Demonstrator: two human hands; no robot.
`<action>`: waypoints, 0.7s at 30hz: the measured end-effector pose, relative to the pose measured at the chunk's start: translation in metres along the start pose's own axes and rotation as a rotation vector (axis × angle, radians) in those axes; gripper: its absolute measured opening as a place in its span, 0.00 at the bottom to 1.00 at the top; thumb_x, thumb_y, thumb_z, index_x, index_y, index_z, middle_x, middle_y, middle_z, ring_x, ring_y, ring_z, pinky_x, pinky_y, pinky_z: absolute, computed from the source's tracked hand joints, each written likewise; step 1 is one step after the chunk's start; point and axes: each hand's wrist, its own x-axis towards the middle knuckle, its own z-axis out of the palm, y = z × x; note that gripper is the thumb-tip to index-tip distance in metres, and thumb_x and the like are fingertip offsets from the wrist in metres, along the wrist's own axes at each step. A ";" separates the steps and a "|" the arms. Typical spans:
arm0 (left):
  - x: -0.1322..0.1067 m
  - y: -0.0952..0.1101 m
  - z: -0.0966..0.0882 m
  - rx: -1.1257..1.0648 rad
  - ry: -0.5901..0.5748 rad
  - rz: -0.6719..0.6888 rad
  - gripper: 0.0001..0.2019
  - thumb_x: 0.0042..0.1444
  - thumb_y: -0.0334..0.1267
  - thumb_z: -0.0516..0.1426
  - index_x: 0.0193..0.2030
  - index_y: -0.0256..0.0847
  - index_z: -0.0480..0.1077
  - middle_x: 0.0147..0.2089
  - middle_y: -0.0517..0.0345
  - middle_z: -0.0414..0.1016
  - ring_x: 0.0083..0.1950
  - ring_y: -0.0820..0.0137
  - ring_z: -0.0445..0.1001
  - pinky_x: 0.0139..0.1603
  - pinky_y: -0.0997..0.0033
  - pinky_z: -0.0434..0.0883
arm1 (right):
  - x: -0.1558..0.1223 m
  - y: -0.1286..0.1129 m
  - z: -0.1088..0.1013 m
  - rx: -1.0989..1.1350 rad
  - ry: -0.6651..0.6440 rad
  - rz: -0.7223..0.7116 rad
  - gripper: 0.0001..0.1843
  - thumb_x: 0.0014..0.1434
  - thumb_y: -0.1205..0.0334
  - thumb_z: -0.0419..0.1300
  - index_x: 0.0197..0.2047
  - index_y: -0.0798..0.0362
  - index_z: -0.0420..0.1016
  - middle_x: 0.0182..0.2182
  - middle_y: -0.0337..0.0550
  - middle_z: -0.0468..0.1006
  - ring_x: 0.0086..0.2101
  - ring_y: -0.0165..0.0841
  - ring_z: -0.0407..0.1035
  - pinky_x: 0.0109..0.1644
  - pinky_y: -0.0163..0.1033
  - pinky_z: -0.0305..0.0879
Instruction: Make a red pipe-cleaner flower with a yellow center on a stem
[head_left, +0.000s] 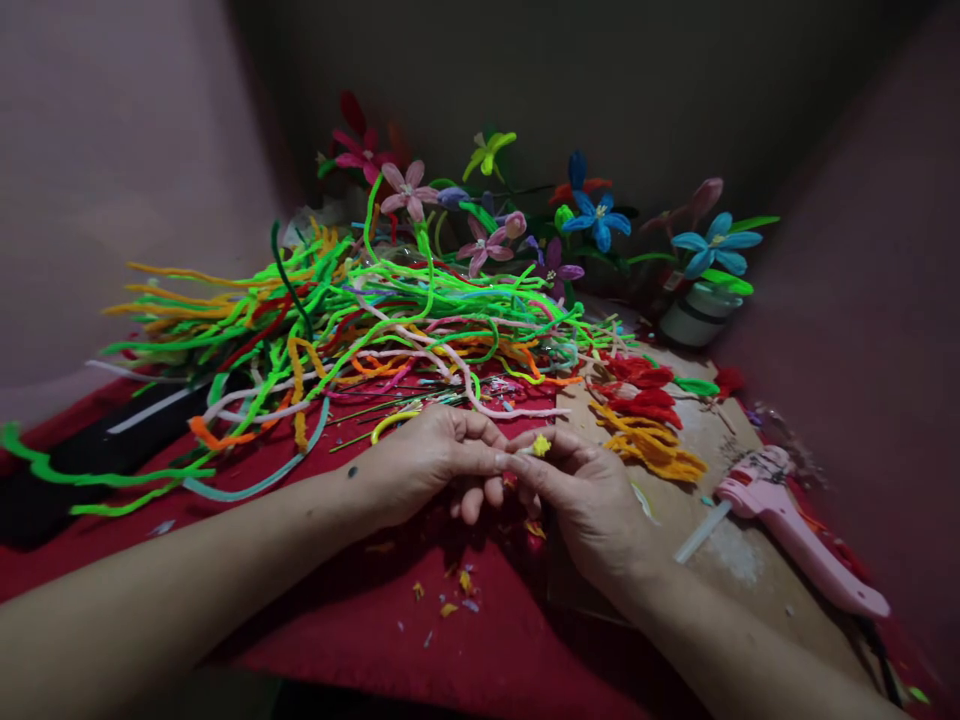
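My left hand (431, 460) and my right hand (581, 490) meet over the red cloth (450, 640), fingertips together. Both pinch a small yellow fuzzy tuft (541, 445) with a short pale stem between them. Just beyond the hands lies a big tangle of pipe cleaners (360, 320) in green, orange, pink and white. Folded red petal pieces (637, 385) and orange petal pieces (652, 445) lie to the right of my right hand on a piece of cardboard (720, 560).
A pink glue gun (795, 530) rests on the cardboard at the right. Finished pipe-cleaner flowers (600, 215) stand along the back, next to a white jar (697, 315). A black flat object (90, 460) lies at the left. Small scraps dot the cloth.
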 end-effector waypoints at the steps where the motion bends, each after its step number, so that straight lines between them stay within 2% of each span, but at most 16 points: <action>1: -0.001 0.000 0.001 0.007 0.006 -0.006 0.07 0.52 0.37 0.59 0.29 0.36 0.68 0.22 0.59 0.74 0.16 0.80 0.67 0.16 0.83 0.61 | 0.000 0.001 -0.001 -0.020 0.002 0.002 0.10 0.49 0.59 0.66 0.32 0.55 0.73 0.19 0.34 0.71 0.19 0.22 0.60 0.22 0.28 0.54; 7: -0.005 0.003 0.005 0.046 0.001 -0.040 0.08 0.52 0.39 0.59 0.29 0.36 0.68 0.23 0.60 0.75 0.18 0.81 0.68 0.18 0.84 0.60 | 0.003 0.005 -0.005 0.026 0.042 0.055 0.11 0.51 0.57 0.65 0.28 0.56 0.72 0.18 0.35 0.71 0.17 0.22 0.63 0.21 0.28 0.57; 13: -0.004 0.003 0.004 0.061 -0.042 0.026 0.09 0.52 0.40 0.60 0.29 0.35 0.70 0.26 0.56 0.75 0.22 0.79 0.69 0.21 0.83 0.62 | 0.003 0.003 -0.003 0.161 0.030 0.086 0.11 0.51 0.58 0.65 0.27 0.56 0.71 0.16 0.35 0.71 0.16 0.22 0.64 0.20 0.27 0.58; 21: -0.005 0.004 0.003 0.144 -0.069 0.061 0.12 0.57 0.42 0.55 0.33 0.34 0.72 0.29 0.55 0.76 0.22 0.81 0.69 0.23 0.82 0.61 | 0.005 0.000 -0.006 0.202 0.004 0.074 0.07 0.49 0.62 0.66 0.28 0.57 0.73 0.19 0.36 0.73 0.19 0.23 0.66 0.21 0.27 0.60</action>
